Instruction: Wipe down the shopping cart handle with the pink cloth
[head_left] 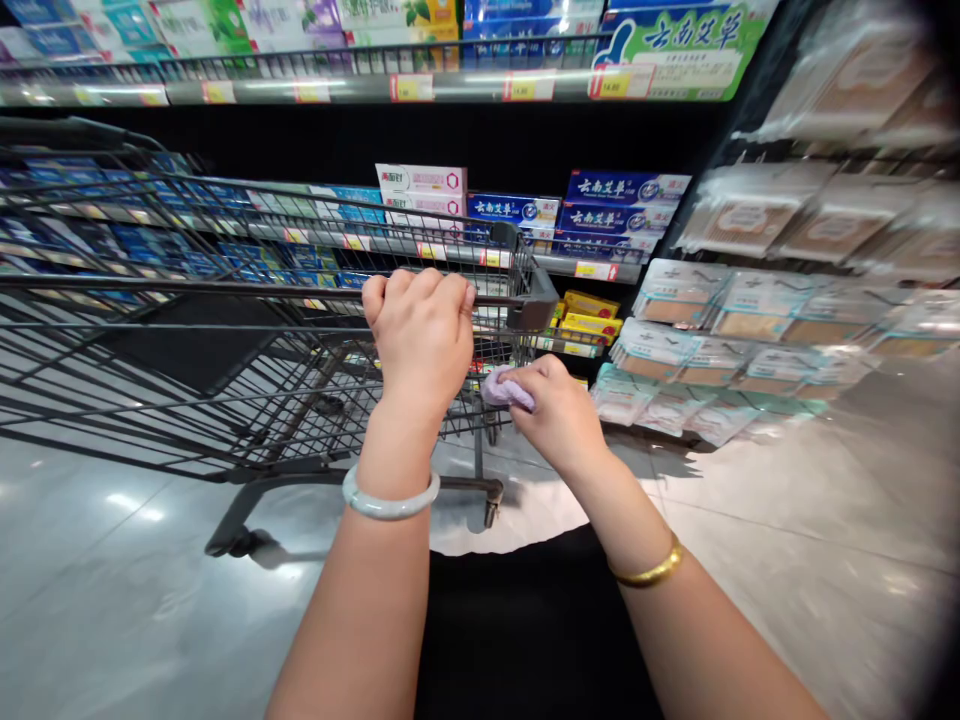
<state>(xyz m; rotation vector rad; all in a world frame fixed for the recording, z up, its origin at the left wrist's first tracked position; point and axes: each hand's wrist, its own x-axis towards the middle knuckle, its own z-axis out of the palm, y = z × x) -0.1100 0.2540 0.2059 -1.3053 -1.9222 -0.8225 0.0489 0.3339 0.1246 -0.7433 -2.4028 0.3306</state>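
Note:
A dark wire shopping cart [187, 330] stands in front of me in a store aisle. My left hand [421, 335] is closed in a fist around the cart's top rim bar. My right hand [551, 405] is closed on a small purple cloth [506, 388] and presses it against the cart's wire end panel, just below and right of the left hand. A pale bangle is on my left wrist and a gold one on my right.
Shelves of boxed toothpaste [517, 210] run behind the cart. A rack of packaged goods in clear wrap [750, 320] hangs at the right. The floor [787, 520] is glossy grey tile.

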